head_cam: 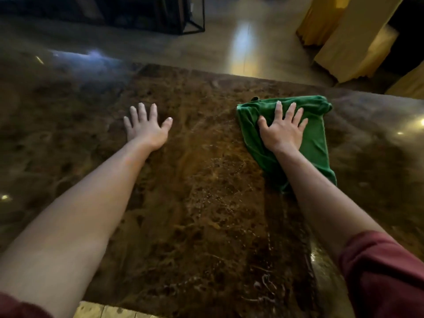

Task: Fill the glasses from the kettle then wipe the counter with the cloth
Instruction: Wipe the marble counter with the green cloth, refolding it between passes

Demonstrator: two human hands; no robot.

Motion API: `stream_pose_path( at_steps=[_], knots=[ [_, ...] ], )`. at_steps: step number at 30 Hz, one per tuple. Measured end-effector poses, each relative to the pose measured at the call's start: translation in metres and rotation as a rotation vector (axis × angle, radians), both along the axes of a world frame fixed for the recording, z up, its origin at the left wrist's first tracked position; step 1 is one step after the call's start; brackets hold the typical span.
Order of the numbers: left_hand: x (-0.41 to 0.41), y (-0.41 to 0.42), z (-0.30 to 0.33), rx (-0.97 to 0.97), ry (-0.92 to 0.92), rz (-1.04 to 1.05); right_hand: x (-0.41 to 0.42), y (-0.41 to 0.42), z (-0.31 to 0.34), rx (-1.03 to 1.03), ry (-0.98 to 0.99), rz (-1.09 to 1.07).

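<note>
A green cloth [316,143] lies crumpled on the brown marble counter [202,180], right of centre. My right hand [281,129] presses flat on top of the cloth with the fingers spread. My left hand [146,127] rests flat on the bare counter to the left, fingers apart, holding nothing. Fine water droplets speckle the stone between my arms. No kettle or glasses are in view.
The counter's far edge [252,76] runs across the upper part of the view, with a glossy floor [241,42] beyond. A black metal frame [195,24] stands at the top left of centre. Yellow fabric and a pale block [344,37] stand at the top right.
</note>
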State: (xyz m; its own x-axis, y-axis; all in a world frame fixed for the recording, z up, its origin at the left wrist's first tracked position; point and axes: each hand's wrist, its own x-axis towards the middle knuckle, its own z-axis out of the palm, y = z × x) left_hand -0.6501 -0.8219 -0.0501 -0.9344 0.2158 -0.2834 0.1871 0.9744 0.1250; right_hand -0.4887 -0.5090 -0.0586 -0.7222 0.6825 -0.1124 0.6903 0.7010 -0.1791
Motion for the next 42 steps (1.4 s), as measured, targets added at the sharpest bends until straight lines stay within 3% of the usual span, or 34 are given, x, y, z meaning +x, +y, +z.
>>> stream_pose_path(
  at_steps=[7, 14, 19, 24, 29, 35, 38, 42],
  knots=[
    [-0.013, -0.007, 0.000, 0.019, -0.055, -0.026, -0.049, -0.054, 0.001, 0.013, -0.030, 0.356],
    [-0.013, -0.009, -0.005, 0.023, -0.011, -0.027, 0.038, -0.155, -0.001, -0.001, 0.016, 0.597],
    [-0.012, -0.013, -0.002, 0.056, -0.026, -0.033, 0.153, -0.180, -0.003, -0.010, 0.044, 0.633],
    [-0.013, -0.024, 0.008, 0.090, -0.029, -0.105, 0.209, -0.155, -0.006, 0.033, 0.027, 0.382],
    [-0.017, -0.051, 0.011, 0.036, -0.042, -0.104, 0.126, -0.102, 0.000, -0.007, 0.010, 0.198],
    [-0.022, -0.059, 0.003, 0.019, -0.098, -0.138, -0.016, -0.041, 0.014, -0.251, 0.197, 0.049],
    [-0.025, -0.060, 0.000, 0.039, -0.069, -0.147, -0.076, -0.037, 0.012, -0.180, 0.135, 0.109],
    [-0.027, -0.066, -0.002, 0.060, -0.088, -0.162, -0.118, -0.058, 0.005, -0.096, 0.032, 0.357]
  ],
)
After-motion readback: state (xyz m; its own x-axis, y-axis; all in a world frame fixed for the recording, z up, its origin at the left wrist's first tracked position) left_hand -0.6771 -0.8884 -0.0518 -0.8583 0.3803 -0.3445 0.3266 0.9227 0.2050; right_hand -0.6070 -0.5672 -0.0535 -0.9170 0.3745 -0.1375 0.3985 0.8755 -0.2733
